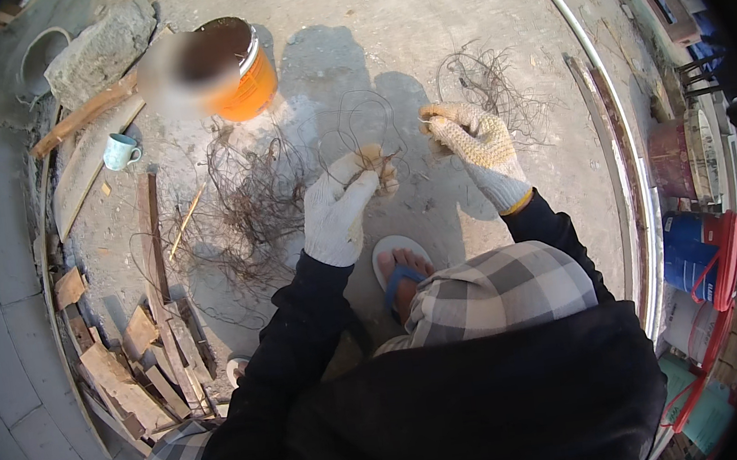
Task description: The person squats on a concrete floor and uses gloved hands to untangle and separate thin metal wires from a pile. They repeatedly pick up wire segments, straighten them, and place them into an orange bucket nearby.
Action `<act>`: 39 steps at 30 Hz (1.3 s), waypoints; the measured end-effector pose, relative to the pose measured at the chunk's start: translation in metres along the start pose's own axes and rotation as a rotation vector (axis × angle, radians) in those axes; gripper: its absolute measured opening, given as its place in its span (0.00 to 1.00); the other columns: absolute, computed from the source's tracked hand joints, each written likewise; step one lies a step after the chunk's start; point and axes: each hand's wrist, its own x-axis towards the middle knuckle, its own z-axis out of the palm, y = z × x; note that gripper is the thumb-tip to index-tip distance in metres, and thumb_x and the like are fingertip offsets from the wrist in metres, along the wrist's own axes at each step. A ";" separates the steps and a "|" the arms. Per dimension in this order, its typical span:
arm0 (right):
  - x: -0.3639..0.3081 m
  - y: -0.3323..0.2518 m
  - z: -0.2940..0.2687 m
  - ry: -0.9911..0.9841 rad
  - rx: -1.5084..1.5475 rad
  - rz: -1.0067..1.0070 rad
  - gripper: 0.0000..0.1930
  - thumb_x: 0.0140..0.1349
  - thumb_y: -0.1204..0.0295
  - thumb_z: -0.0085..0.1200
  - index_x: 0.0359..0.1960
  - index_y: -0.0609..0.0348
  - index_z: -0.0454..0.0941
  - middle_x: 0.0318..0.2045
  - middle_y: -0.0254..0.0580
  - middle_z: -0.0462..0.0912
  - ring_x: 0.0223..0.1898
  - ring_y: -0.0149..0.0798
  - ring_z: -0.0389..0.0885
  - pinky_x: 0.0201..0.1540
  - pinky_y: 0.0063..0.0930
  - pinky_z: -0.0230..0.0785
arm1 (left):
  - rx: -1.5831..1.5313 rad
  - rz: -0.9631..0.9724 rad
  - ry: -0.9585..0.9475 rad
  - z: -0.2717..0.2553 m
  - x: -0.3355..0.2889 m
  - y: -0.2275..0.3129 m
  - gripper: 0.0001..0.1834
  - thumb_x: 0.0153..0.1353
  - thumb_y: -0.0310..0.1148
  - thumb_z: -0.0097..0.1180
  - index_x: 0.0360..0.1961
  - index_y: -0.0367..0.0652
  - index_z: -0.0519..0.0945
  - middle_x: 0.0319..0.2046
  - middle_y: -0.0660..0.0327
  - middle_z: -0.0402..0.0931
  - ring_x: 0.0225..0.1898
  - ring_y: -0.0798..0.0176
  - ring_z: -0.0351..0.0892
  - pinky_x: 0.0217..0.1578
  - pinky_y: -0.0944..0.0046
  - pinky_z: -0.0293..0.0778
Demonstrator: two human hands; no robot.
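While the work in hand looks like picking single strands out of tangled wire, a pale bucket (43, 63) stands far out to the left of both grips, its contents unclear. Nearer is a light-blue mug (119, 151); its inside cannot be made out. A wire tangle (259, 188) lies on the ground (327, 62) just left of the left grip (342, 201). Beyond that grip stands an orange bucket (246, 94), dark brown inside and partly blurred, so what it holds is uncertain. The left grip is closed around thin wires (386, 156), some looping up. The right grip (472, 145) is narrow, fingertips pinched; whether they hold a strand cannot be told. The next move probably calls for a firm pinch and slow parting. Just beyond the right grip lies a smaller wire heap (488, 80); well to its right, a blue bucket (688, 255) hides its contents.
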 end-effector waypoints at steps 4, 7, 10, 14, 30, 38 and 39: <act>-0.009 0.006 0.008 -0.246 0.107 0.206 0.18 0.68 0.67 0.59 0.56 0.61 0.79 0.42 0.34 0.86 0.40 0.25 0.82 0.42 0.21 0.76 | 0.187 0.068 -0.019 -0.002 -0.004 -0.004 0.16 0.70 0.24 0.49 0.57 0.31 0.76 0.45 0.54 0.81 0.45 0.66 0.81 0.50 0.65 0.78; -0.009 0.014 0.015 -0.221 0.238 0.213 0.14 0.68 0.68 0.60 0.51 0.61 0.81 0.40 0.35 0.85 0.38 0.26 0.81 0.40 0.21 0.75 | 0.209 0.083 -0.027 -0.002 -0.006 -0.005 0.16 0.70 0.25 0.48 0.57 0.32 0.74 0.46 0.53 0.80 0.47 0.62 0.81 0.49 0.62 0.79; -0.010 0.018 0.024 -0.137 0.298 0.175 0.11 0.69 0.69 0.58 0.47 0.62 0.81 0.36 0.35 0.85 0.33 0.26 0.81 0.37 0.21 0.75 | 0.007 -0.017 0.001 0.000 -0.010 -0.003 0.16 0.70 0.25 0.48 0.57 0.32 0.73 0.44 0.52 0.80 0.43 0.62 0.82 0.44 0.63 0.80; -0.015 0.015 0.031 -0.021 0.226 0.079 0.09 0.71 0.70 0.55 0.45 0.62 0.80 0.32 0.35 0.85 0.28 0.26 0.80 0.33 0.21 0.74 | -0.036 -0.046 0.019 -0.003 -0.013 0.007 0.16 0.70 0.26 0.49 0.56 0.32 0.73 0.39 0.53 0.80 0.31 0.68 0.79 0.31 0.69 0.76; -0.014 0.011 0.003 0.140 0.086 0.087 0.10 0.68 0.69 0.58 0.44 0.64 0.82 0.31 0.37 0.87 0.25 0.24 0.80 0.26 0.18 0.73 | 1.157 0.922 0.025 0.023 -0.022 0.028 0.27 0.57 0.27 0.61 0.60 0.38 0.73 0.53 0.48 0.75 0.53 0.47 0.76 0.53 0.55 0.72; -0.028 0.009 0.026 0.086 -0.014 -0.045 0.11 0.69 0.69 0.56 0.47 0.63 0.80 0.29 0.36 0.85 0.26 0.25 0.79 0.28 0.19 0.71 | 1.283 0.608 0.039 0.031 0.000 0.000 0.26 0.58 0.31 0.63 0.59 0.39 0.76 0.49 0.49 0.79 0.47 0.46 0.81 0.47 0.57 0.77; -0.027 0.011 0.027 0.091 -0.118 -0.125 0.11 0.70 0.69 0.56 0.46 0.63 0.80 0.29 0.36 0.84 0.27 0.26 0.79 0.29 0.20 0.71 | 1.243 0.602 0.036 0.028 0.002 -0.004 0.25 0.59 0.31 0.62 0.58 0.39 0.77 0.47 0.49 0.80 0.45 0.47 0.82 0.46 0.58 0.78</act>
